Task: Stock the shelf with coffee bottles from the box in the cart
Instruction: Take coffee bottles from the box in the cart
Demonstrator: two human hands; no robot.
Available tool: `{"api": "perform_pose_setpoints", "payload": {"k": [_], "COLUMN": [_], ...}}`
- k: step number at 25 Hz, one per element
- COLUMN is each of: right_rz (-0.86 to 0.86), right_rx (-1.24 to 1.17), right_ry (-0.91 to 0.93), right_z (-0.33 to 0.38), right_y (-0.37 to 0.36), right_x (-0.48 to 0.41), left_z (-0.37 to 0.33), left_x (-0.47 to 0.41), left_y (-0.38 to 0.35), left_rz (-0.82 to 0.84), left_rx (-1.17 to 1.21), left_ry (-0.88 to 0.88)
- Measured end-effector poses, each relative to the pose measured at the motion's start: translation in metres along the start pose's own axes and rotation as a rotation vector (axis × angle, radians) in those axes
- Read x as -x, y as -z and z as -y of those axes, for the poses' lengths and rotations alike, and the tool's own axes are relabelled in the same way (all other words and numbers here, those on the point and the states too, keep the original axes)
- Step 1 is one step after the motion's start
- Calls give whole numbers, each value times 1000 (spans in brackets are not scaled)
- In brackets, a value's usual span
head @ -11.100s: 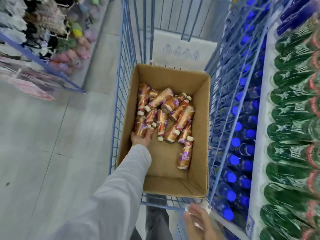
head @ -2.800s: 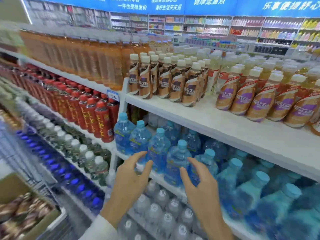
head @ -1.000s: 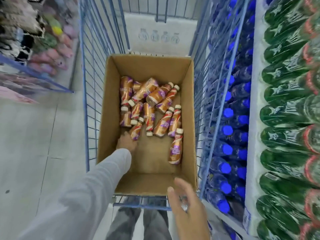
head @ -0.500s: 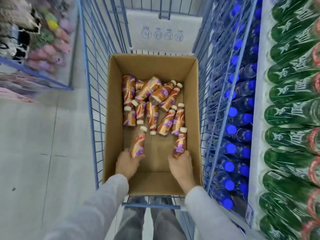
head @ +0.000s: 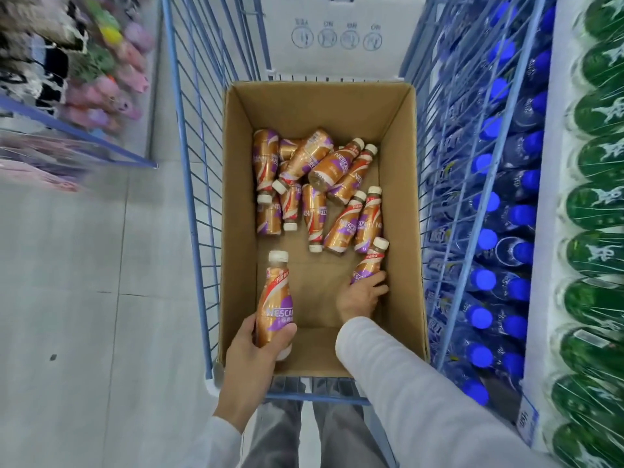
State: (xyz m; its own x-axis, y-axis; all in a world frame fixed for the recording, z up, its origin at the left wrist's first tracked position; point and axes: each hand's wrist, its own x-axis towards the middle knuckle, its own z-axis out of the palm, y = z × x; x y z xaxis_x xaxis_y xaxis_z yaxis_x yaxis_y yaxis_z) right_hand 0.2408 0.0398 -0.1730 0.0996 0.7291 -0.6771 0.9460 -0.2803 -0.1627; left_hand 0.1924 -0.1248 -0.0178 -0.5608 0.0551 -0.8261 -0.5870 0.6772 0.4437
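An open cardboard box (head: 236,231) sits inside a blue wire cart (head: 189,184). Several gold-and-purple coffee bottles (head: 314,184) with white caps lie jumbled on the box floor toward its far end. My left hand (head: 256,346) grips one coffee bottle (head: 275,298) by its lower body, lifted above the box's near left corner, cap pointing away. My right hand (head: 359,295) is down in the box at the near right, fingers curled round the base of another coffee bottle (head: 369,261) that lies against the right wall.
The cart's right side stands close against shelving with blue-capped water bottles (head: 489,238) and green bottles (head: 594,204). Grey floor lies left of the cart. A display of colourful goods (head: 101,62) stands at the far left. A white carton (head: 337,32) sits beyond the box.
My left hand has raised its bottle out of the pile and pulled it back toward me. My right hand stays low, holding the bottle by the right wall.
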Motion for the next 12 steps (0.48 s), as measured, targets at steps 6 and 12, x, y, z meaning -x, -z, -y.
{"api": "perform_pose_setpoints", "payload": {"k": [6, 12], "right_rz": [187, 280], "right_rx": [-287, -656], "right_ry": [7, 203], "right_z": [-12, -13], "right_y": [35, 135], "right_x": [6, 113], "left_z": [-7, -41], "left_x": [10, 72], "left_y": [4, 29], "left_rz": [8, 94], "left_rx": [81, 121], "left_ry": [-39, -251]}}
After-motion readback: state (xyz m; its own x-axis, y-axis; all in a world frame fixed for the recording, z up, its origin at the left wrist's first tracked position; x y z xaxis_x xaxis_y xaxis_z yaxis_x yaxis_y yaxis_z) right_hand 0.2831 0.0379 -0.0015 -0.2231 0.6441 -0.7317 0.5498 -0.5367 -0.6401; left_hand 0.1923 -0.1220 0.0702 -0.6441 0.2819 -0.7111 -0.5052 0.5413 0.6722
